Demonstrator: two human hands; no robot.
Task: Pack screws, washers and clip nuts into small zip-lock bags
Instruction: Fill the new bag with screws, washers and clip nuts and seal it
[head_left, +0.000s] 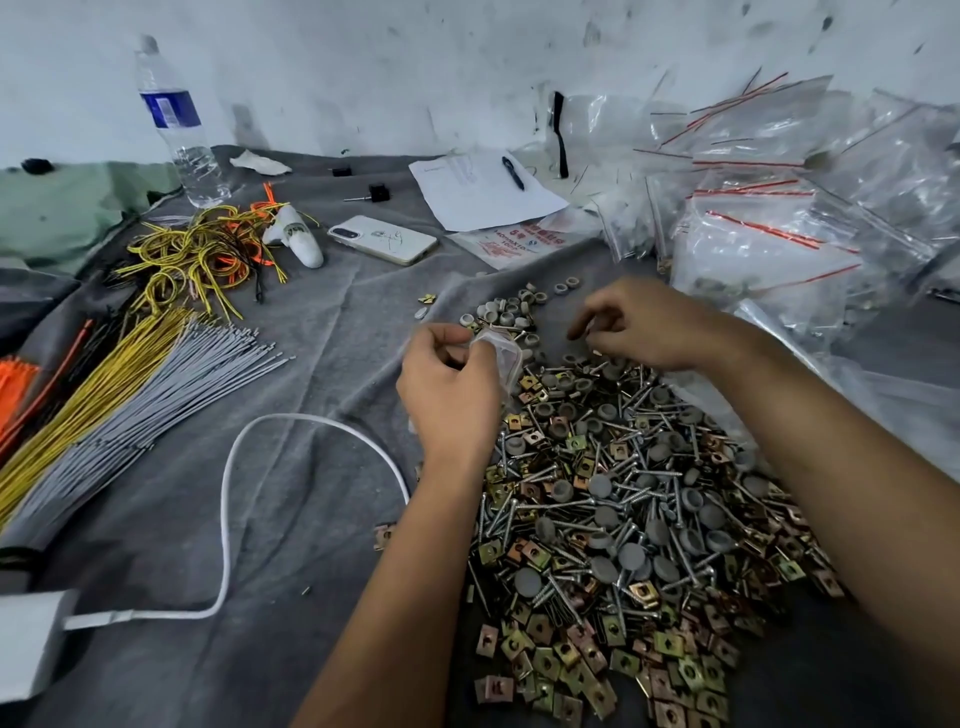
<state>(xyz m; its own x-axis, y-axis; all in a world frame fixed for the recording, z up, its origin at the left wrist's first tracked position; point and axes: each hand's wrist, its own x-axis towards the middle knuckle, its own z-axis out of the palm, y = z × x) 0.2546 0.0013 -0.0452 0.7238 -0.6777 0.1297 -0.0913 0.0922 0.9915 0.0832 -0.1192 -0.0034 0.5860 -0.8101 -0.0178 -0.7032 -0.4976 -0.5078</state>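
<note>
A big heap of screws, grey washers and brass clip nuts (623, 519) covers the grey cloth at the centre right. My left hand (449, 384) grips a small clear zip-lock bag (501, 353) at the heap's far left edge, holding its mouth up. My right hand (644, 325) hovers over the far end of the heap, fingers curled down and pinching a small piece that I cannot identify. A loose group of grey washers (511, 309) lies just beyond the bag.
Filled zip-lock bags with red strips (779, 218) pile up at the right. A phone (384, 240), paper with a pen (483, 189), a water bottle (179, 130), bundled wires (130, 374) and a white cable (228, 519) lie to the left.
</note>
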